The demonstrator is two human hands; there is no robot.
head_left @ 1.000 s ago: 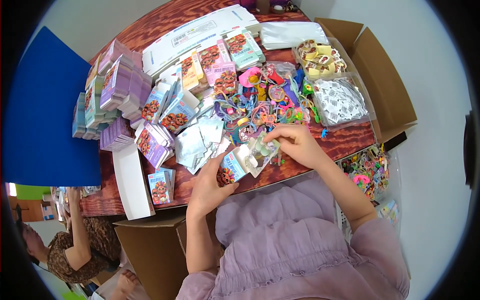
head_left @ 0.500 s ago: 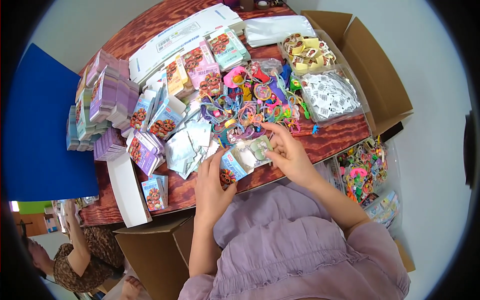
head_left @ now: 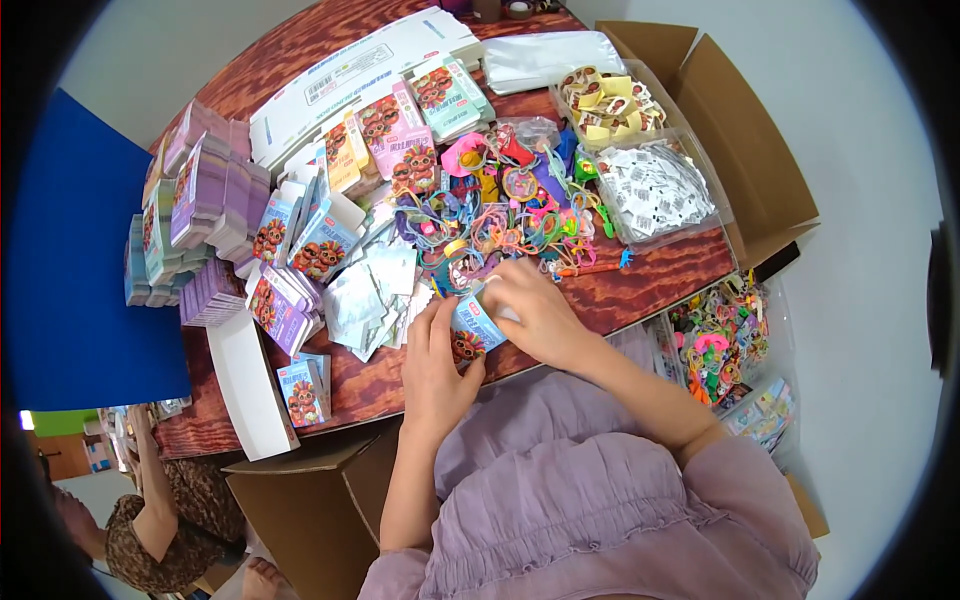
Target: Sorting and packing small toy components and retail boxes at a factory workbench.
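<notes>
"What is nearest the body?"

"The left hand (head_left: 436,370), closed on a small blue box (head_left: 474,332), thumb on one side and fingers on the other. The box is tilted, just above the near edge of the red-brown table (head_left: 650,287)."

"And the right hand (head_left: 532,312)?"

"At the box's upper right end, fingers bent in against it. I can't tell whether they pinch anything, since the hand covers that spot."

"What lies just beyond?"

"Silvery packets (head_left: 380,300) in a loose pile near the left hand, and past the right hand a tangled heap of colourful trinkets (head_left: 515,205). Off to the left, an open white box (head_left: 248,385) lies beside more blue boxes (head_left: 303,390)."

"Farther out?"

"Stacked purple cartons (head_left: 212,195) on the left, pink boxes (head_left: 383,125) behind the packets, white slips (head_left: 660,190) on the right. Beyond the slips sit yellow-backed stickers (head_left: 612,108). Toward the far edge are clear plastic bags (head_left: 550,62) and flat white cartons (head_left: 365,75)."
</notes>
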